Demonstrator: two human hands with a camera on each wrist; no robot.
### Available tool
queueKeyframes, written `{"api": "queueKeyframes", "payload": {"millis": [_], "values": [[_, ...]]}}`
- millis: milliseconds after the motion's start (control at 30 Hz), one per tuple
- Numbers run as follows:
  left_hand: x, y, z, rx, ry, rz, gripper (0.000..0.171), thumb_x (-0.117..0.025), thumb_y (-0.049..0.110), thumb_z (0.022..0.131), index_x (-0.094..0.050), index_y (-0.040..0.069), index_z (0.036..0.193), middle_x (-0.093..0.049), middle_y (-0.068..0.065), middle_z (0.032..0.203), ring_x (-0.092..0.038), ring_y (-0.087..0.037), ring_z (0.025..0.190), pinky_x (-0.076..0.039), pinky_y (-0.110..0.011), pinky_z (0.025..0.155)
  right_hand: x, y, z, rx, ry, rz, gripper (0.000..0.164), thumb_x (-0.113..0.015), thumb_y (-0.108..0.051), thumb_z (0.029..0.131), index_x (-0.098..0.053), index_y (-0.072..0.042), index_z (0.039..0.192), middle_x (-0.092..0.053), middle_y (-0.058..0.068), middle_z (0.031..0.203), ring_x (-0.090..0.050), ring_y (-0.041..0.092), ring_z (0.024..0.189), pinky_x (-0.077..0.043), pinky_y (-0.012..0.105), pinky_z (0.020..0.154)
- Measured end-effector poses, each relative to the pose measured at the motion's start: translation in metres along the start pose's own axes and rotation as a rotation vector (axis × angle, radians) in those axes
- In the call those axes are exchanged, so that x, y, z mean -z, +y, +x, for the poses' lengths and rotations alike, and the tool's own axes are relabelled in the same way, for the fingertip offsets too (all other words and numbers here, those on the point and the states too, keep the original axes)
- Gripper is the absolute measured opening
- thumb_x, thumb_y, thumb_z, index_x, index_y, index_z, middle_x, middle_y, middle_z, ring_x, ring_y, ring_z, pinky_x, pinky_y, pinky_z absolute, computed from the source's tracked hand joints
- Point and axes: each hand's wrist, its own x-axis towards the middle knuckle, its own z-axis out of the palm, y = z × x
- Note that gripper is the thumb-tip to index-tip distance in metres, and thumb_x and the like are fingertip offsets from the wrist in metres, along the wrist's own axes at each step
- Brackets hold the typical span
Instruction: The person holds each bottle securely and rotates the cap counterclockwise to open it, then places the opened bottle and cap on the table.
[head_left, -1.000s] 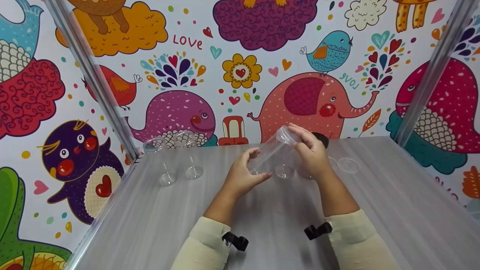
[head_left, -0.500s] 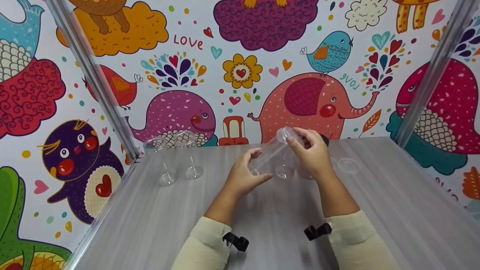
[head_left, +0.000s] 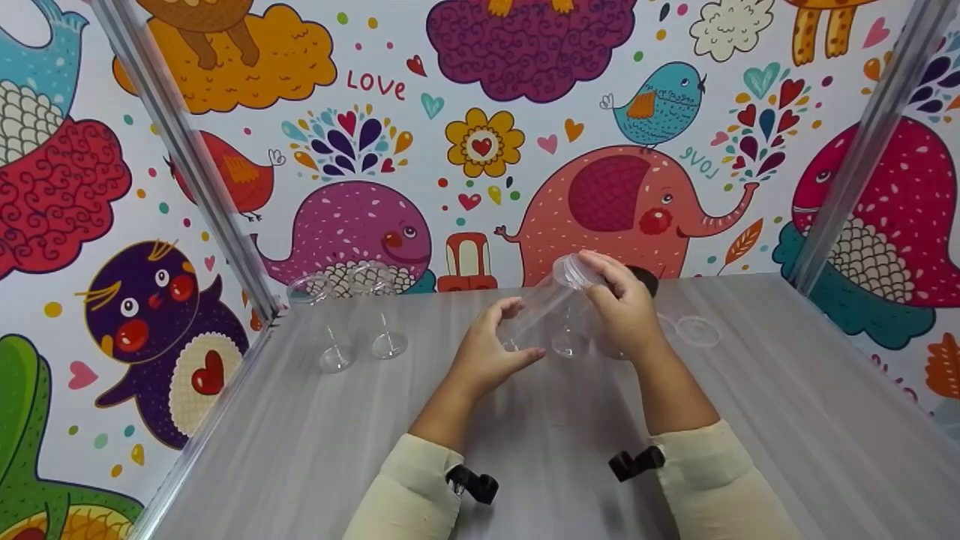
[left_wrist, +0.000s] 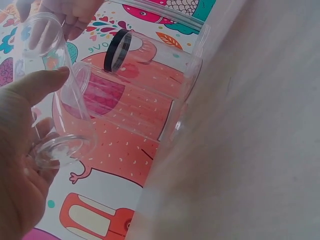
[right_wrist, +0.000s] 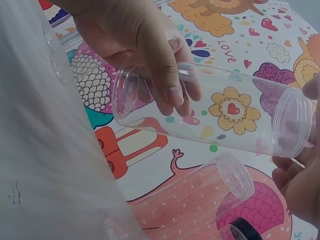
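Note:
A clear plastic jar (head_left: 534, 309) is held tilted in the air, its threaded mouth end up to the right. My left hand (head_left: 489, 351) grips the jar near its base, thumb along one side, as the left wrist view also shows. At the upper end, my right hand (head_left: 624, 304) holds the clear screw lid (head_left: 571, 270) between thumb and fingers. In the right wrist view, the right fingers (right_wrist: 286, 170) lie around the ridged rim (right_wrist: 292, 122). Behind the hands stand a clear jar (left_wrist: 125, 102) and a jar with a black lid (left_wrist: 118, 51).
Two clear jars (head_left: 335, 358) (head_left: 389, 345) stand upright at the table's back left. Clear ring-like lids (head_left: 698, 331) lie to the right of the hands. The grey table (head_left: 555, 465) meets a patterned wall (head_left: 480, 67) at the back, with metal posts at both corners.
My right fingers shift around the lid: the thumb came forward over it half a second ago and has since drawn back, with the fingers over the top again. The left hand keeps its grip.

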Motion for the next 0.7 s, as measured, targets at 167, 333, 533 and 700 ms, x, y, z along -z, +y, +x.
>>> {"api": "queueKeyframes", "payload": {"millis": [167,333,533,700], "values": [[-0.0002,0.0013,-0.0001,0.012,0.004,-0.003,0.084,-0.096,0.043,0.077,-0.054,0.033,0.15,-0.063,0.001,0.149,-0.061,-0.021,0.133,-0.051,-0.061,0.116,-0.0007,0.0012,-0.0009,0.025,-0.027,0.03,0.053,-0.047,-0.012,0.103,-0.062,-0.025,0.152,-0.051,-0.002,0.166,-0.041,0.026,0.158,-0.032,0.061,0.131],[-0.0004,0.0015,0.0002,0.024,0.001,-0.012,0.085,-0.096,0.043,0.077,-0.054,0.034,0.15,-0.062,0.001,0.15,-0.061,-0.022,0.133,-0.051,-0.062,0.116,-0.0013,0.0028,-0.0006,0.064,-0.034,0.07,0.054,-0.046,-0.009,0.102,-0.062,-0.023,0.151,-0.051,0.0,0.167,-0.04,0.027,0.158,-0.032,0.063,0.13],[-0.0011,0.0,0.0006,0.016,0.007,-0.012,0.085,-0.096,0.046,0.077,-0.054,0.034,0.15,-0.062,0.003,0.149,-0.061,-0.024,0.136,-0.05,-0.061,0.117,-0.001,0.0026,-0.0014,0.072,0.011,0.016,0.045,-0.054,-0.026,0.108,-0.061,-0.026,0.152,-0.046,-0.005,0.169,-0.042,0.025,0.156,-0.039,0.057,0.128],[-0.0012,-0.0002,0.0005,0.005,0.006,-0.012,0.087,-0.096,0.046,0.076,-0.054,0.031,0.151,-0.062,0.0,0.15,-0.061,-0.02,0.133,-0.052,-0.06,0.116,-0.0007,0.0008,0.0012,0.013,0.097,-0.109,0.05,-0.062,-0.048,0.105,-0.064,-0.023,0.148,-0.06,0.005,0.145,-0.056,0.021,0.121,-0.055,0.037,0.101]]}}
